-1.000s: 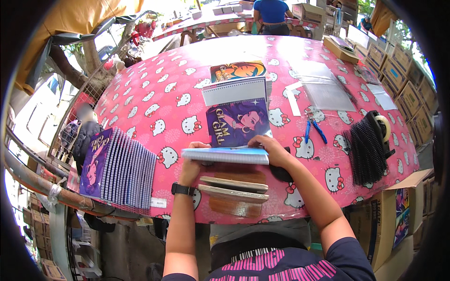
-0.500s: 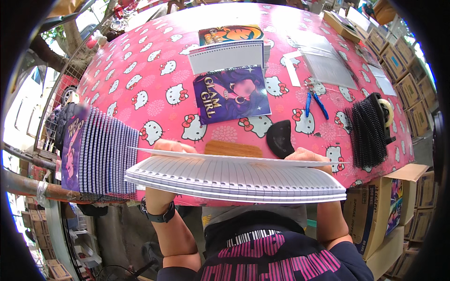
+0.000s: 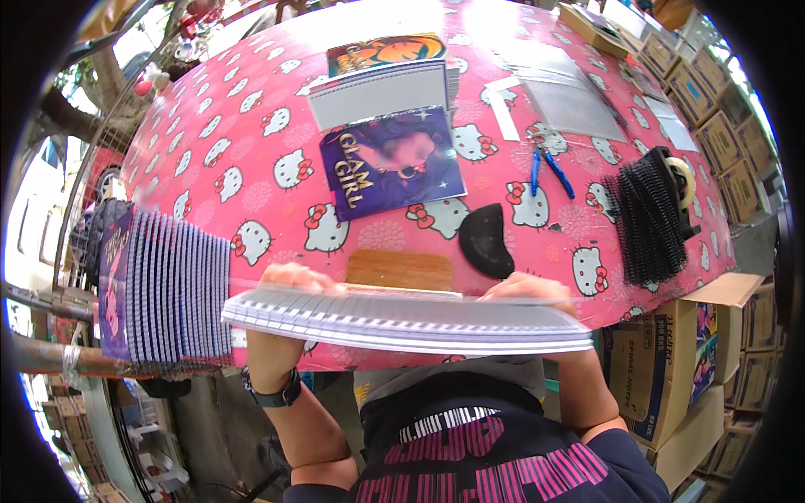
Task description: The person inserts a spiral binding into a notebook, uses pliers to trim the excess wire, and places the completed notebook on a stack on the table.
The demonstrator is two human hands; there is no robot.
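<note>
A thick bundle of punched notebook sheets (image 3: 402,329) is held level at the table's near edge, its row of holes toward me. My left hand (image 3: 293,278) grips its far left side, with the fingers bent over the far edge and a dark watch on the wrist. At the far right side my right hand (image 3: 530,290) holds the same bundle, fingers over the top. The uppermost sheet is smeared by motion. Just beyond lie a wooden block (image 3: 399,268) and a black half-round piece (image 3: 486,241), neither touched by a hand.
Purple-covered notebook parts (image 3: 392,163) lie mid-table on a pink cloth. Blue-handled pliers (image 3: 549,172), black spiral coils (image 3: 647,222) and a tape roll (image 3: 683,183) are to the right. Bound notebooks (image 3: 180,289) stand at left. An open carton (image 3: 662,369) sits beside me, lower right.
The raised cover-like top sheet has come down toward the bundle, and both hands now show more above its far edge. The view has shifted, moving the table's things slightly left.
</note>
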